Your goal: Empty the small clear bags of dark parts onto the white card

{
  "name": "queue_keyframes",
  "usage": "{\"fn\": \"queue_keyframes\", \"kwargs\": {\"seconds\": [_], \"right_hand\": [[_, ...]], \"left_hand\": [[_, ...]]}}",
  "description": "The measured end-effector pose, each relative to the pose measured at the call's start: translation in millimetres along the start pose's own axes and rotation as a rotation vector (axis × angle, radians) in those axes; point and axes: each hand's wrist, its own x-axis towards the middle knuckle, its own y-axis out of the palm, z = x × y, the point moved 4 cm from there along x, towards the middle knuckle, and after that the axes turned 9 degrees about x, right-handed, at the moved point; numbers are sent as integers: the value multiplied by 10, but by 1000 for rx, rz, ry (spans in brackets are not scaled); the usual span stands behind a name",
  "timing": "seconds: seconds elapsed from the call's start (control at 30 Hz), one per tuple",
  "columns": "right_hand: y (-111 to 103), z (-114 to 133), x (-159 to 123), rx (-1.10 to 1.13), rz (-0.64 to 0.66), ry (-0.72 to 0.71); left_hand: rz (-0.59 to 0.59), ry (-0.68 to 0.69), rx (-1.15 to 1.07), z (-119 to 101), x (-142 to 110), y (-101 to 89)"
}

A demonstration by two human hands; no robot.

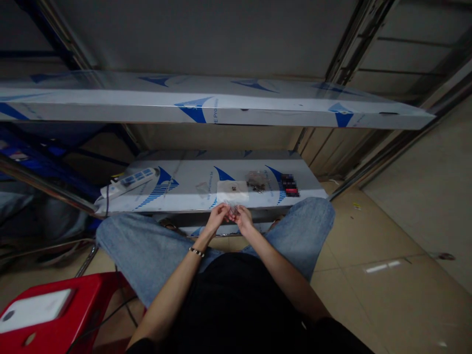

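My left hand [219, 215] and my right hand [243, 218] meet at the front edge of the lower shelf. Between their pinched fingers is a small clear plastic bag [232, 208], whose contents are too small to make out. Just beyond lies a white sheet [241, 193] with a pair of tiny dark pieces [233, 188] on it. To its right rests a clear bag with small dark brown parts [255, 181]. Another small clear plastic piece [201, 188] sits left of the sheet.
The lower shelf [177, 169] wears film with blue marks. A white power strip [129, 183] lies at its left end, a pixelated dark item [290, 185] at the right. An upper shelf [236, 114] overhangs. A red stool [88, 295] carries a white phone-like object [35, 310].
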Motion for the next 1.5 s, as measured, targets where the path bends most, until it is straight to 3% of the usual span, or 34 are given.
{"fn": "queue_keyframes", "kwargs": {"seconds": [0.2,0.33,0.4,0.5,0.6,0.77,1.07,1.27,1.5], "right_hand": [[-26,108,62,-241,17,-92],[91,422,-40,-561,-18,-529],[197,529,-116,-659,60,-645],[331,536,-189,-675,248,-576],[397,457,-235,-636,346,-476],[399,383,-233,-579,341,-379],[314,368,-157,-524,306,-352],[302,306,-163,-572,375,-349],[317,378,-198,-744,360,-441]], "left_hand": [[-118,-5,-31,-18,-26,-83],[-127,8,-33,-67,-62,-124],[-142,9,-20,-67,-78,-148],[-157,-17,5,-20,-89,-167],[-187,-30,26,38,-89,-179],[-207,-44,8,84,-87,-195],[-130,4,1,38,-92,-172],[-111,29,138,79,-56,-188],[-173,154,449,0,-109,-141]]}}
